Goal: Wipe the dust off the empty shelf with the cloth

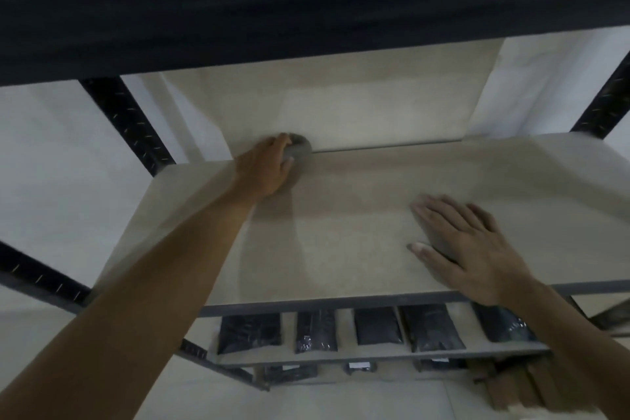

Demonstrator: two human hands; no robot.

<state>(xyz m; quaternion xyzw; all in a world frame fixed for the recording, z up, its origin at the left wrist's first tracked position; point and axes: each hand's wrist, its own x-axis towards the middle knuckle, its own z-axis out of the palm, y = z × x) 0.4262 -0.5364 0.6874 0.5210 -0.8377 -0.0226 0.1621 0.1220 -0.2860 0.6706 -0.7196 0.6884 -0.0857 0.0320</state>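
The empty shelf [358, 232] is a pale beige board in a dark metal rack, filling the middle of the head view. My left hand [264, 169] reaches to its far left back corner and holds a bunched grey cloth [300, 150] against the board there. My right hand [467, 245] lies flat, fingers straight and spread, palm down on the shelf's near right part. A faint curved streak runs across the board beside my left forearm.
A dark shelf beam [272, 10] hangs low overhead. Black slotted uprights [129, 123] stand at the left and right. On the lower shelf [375, 356] lie several black packets [376, 326], with brown boxes [511, 385] below right.
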